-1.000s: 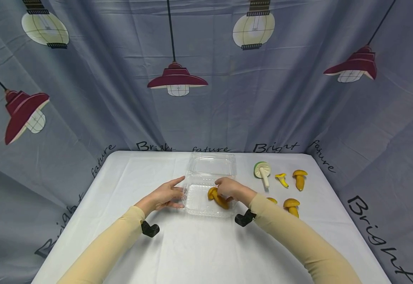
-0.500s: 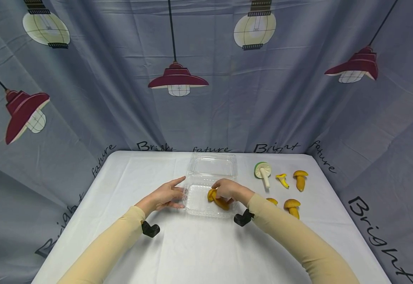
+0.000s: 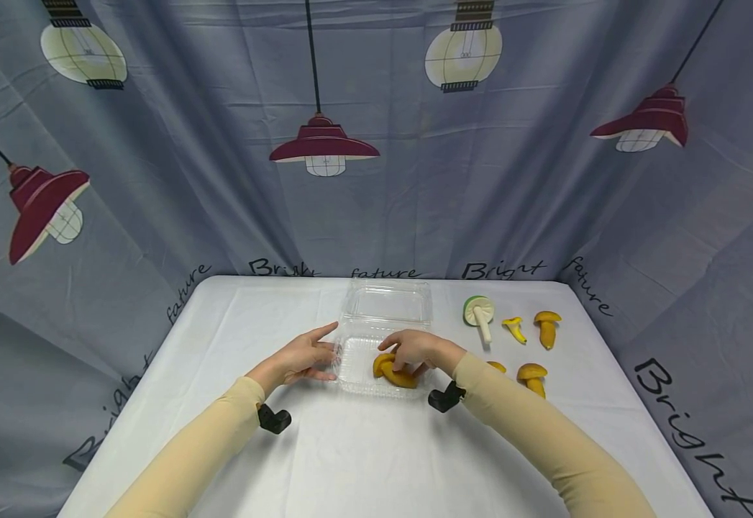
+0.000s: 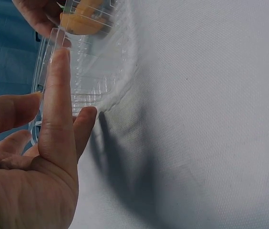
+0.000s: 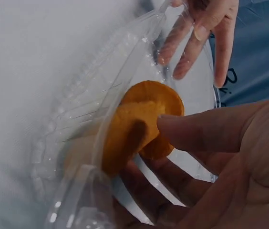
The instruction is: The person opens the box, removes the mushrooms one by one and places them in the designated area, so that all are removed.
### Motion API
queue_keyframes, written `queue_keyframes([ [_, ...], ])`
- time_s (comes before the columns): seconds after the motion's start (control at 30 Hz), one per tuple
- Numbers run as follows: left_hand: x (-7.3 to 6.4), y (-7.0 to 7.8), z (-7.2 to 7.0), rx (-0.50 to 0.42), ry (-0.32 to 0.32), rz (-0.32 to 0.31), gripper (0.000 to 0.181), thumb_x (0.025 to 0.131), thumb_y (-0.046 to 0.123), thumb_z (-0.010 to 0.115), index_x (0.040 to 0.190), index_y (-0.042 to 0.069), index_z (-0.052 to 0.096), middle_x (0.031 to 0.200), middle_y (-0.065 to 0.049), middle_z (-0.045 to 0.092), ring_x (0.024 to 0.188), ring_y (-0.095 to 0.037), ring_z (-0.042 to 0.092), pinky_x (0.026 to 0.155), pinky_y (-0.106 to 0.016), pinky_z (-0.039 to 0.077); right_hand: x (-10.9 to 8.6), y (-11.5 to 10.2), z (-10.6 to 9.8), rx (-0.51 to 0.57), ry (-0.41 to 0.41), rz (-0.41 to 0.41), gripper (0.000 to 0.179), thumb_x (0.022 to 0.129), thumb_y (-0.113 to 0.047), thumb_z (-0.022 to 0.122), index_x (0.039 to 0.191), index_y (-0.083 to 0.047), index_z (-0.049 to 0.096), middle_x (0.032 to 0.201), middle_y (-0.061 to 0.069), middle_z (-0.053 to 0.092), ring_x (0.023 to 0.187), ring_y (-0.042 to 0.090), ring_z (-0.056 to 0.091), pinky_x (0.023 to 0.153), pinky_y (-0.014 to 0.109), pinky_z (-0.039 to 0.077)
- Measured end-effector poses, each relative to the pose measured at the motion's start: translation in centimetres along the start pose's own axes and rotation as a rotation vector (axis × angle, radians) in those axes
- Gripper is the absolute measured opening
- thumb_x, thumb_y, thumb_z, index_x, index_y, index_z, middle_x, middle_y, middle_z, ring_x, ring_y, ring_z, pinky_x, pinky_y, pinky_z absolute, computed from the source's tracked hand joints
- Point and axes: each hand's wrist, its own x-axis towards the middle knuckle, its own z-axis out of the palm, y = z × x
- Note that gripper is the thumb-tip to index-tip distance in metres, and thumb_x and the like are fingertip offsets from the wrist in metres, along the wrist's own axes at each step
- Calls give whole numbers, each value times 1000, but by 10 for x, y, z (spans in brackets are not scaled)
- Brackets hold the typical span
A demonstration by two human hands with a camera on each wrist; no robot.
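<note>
A clear plastic clamshell box (image 3: 354,367) lies open on the white table, its lid (image 3: 385,302) folded back to the far side. Inside its base is a brown-orange toy mushroom (image 3: 400,378), lying on its side. My right hand (image 3: 417,348) reaches into the box and holds the mushroom, thumb on one side and fingers on the other in the right wrist view. My left hand (image 3: 303,356) rests at the box's left wall, fingers spread and mostly straight. In the left wrist view the left fingertips overlap the clear wall (image 4: 89,98).
Right of the box lie a green-capped white mushroom (image 3: 478,311), a small yellow mushroom (image 3: 515,329) and brown-orange mushrooms (image 3: 547,329), (image 3: 532,377). Another cap (image 3: 496,366) is partly hidden by the right sleeve. A patterned grey curtain (image 3: 376,216) hangs behind the table.
My right hand has shifted slightly left inside the box, and the mushroom has moved left and turned a little with it. The left hand and the other mushrooms have stayed put.
</note>
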Motion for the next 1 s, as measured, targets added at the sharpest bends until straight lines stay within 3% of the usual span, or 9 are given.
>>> queue_keyframes([
  [0.37, 0, 0, -1, -4, -3, -8, 84, 98, -6, 60, 165, 27, 23, 159, -29, 32, 122, -38, 60, 78, -42, 65, 2, 7, 3, -21, -23, -56, 55, 83, 8, 74, 134, -10, 64, 120, 14, 61, 94, 25, 63, 78, 45, 64],
  [1.0, 0, -1, 0, -1, 4, -6, 84, 97, -6, 62, 165, 26, 25, 159, -28, 33, 121, -37, 62, 79, -42, 65, 3, 13, 4, -81, -115, -159, 53, 83, 10, 73, 129, -13, 64, 116, 10, 58, 93, 24, 61, 73, 39, 63],
])
